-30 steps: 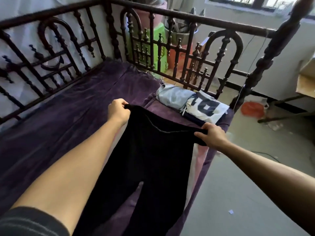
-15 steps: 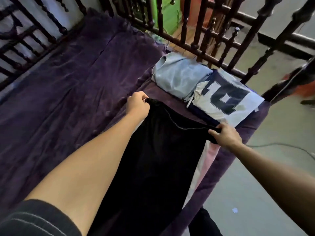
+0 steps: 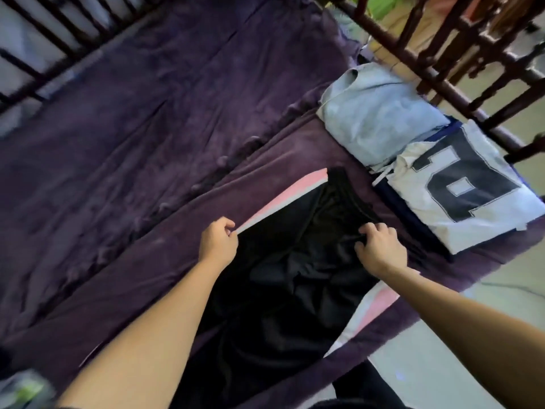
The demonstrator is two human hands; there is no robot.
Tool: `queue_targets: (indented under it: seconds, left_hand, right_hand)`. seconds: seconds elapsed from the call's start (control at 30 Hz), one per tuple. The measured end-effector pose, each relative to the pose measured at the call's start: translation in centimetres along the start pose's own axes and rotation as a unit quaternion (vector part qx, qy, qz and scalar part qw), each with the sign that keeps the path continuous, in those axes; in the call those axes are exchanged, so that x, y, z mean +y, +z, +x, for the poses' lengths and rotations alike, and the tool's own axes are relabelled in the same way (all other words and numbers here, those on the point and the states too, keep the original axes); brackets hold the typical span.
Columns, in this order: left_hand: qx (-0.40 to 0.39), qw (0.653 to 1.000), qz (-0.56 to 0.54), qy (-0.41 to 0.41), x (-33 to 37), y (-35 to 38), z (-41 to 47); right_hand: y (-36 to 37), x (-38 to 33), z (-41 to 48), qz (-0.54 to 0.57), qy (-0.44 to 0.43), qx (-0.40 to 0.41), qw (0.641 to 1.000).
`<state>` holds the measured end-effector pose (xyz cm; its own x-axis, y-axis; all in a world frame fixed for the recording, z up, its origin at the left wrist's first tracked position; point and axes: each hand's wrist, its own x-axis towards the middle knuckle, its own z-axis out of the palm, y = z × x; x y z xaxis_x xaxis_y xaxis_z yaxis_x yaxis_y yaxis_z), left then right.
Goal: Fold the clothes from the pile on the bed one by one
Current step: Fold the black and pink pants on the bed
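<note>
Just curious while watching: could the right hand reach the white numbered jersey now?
Probably yes: the right hand lies close beside the white jersey, only bare bedcover between, though it grips the black trousers.

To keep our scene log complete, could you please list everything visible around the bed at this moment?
black trousers: one, black with pink and white strips along both sides, spread flat near the bed's edge
folded top: one, light blue, by the rail beyond the trousers
folded jersey: one, white with a dark number, right beside the top
bed cover: one, purple, over the bed
bed rail: one, dark wood, along the far side
floor: grey, right of the bed
left hand: one, pinches the trousers' left edge
right hand: one, grips the trousers' black fabric
</note>
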<state>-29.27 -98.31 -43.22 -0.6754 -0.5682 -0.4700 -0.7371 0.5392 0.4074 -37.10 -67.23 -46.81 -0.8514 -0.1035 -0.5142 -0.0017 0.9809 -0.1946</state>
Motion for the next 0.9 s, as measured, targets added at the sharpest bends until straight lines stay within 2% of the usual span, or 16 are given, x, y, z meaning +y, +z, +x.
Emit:
queue_targets:
  seconds: [0.2,0.37,0.53,0.63,0.73,0.8,0.83,0.9]
  left_hand:
    - [-0.013,0.988,-0.002,-0.153,-18.4,-3.7,-6.4]
    - [-0.010,0.976,0.006,-0.220,-33.3,-6.3,-10.2]
    - [0.062,0.960,0.059,-0.265,-45.4,-9.5,-11.2]
    - [0.087,0.945,0.042,-0.313,-52.5,-10.3,-10.5]
    - [0.022,0.958,-0.023,-0.284,-56.8,-8.8,-10.3]
    - [-0.005,0.968,-0.063,-0.242,-57.5,-7.2,-10.6]
    - [0.006,0.971,-0.084,-0.223,-57.4,-6.5,-10.9]
    - [0.053,0.967,-0.140,-0.207,-56.8,-6.0,-11.6]
  right_hand:
    - [4.5,-13.2,-3.3,-0.025,-0.151,-0.071,0.986]
    - [11.3,-22.1,-8.1,-0.063,-0.197,-0.102,0.973]
    - [19.1,-30.6,-11.9,-0.140,-0.252,-0.141,0.947]
    - [23.3,-35.8,-12.5,-0.147,-0.302,-0.115,0.935]
    - [26.5,-40.0,-12.3,-0.154,-0.353,-0.089,0.918]
    - [28.1,-41.7,-12.5,-0.197,-0.341,-0.140,0.908]
    - [28.7,-42.1,-12.7,-0.226,-0.328,-0.159,0.903]
    - [29.5,-41.8,-13.7,-0.260,-0.322,-0.137,0.900]
